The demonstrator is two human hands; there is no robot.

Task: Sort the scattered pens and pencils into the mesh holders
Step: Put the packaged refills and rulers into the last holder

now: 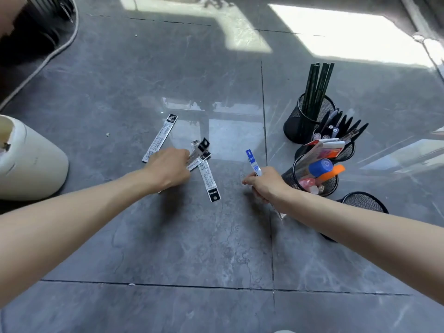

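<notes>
Several long packaged pens lie on the grey tiled floor. My left hand point(169, 168) pinches a black-topped packet point(200, 147) lifted off the pile. Another black-and-white packet point(209, 181) lies flat just right of that hand, and one more point(159, 138) lies beyond it. My right hand point(264, 185) grips a blue-topped packet point(252, 162) upright. Mesh holders stand at the right: one with dark green pencils point(317, 85), one with black pens point(341, 123), one with markers and glue point(319, 171), and an empty holder point(364, 203) behind my right forearm.
A cream plastic container point(28, 162) sits at the left edge. A pale cable point(55, 51) curves across the upper left by dark objects. Bright sunlit patches fall on the far floor. Tile seams cross the floor near me.
</notes>
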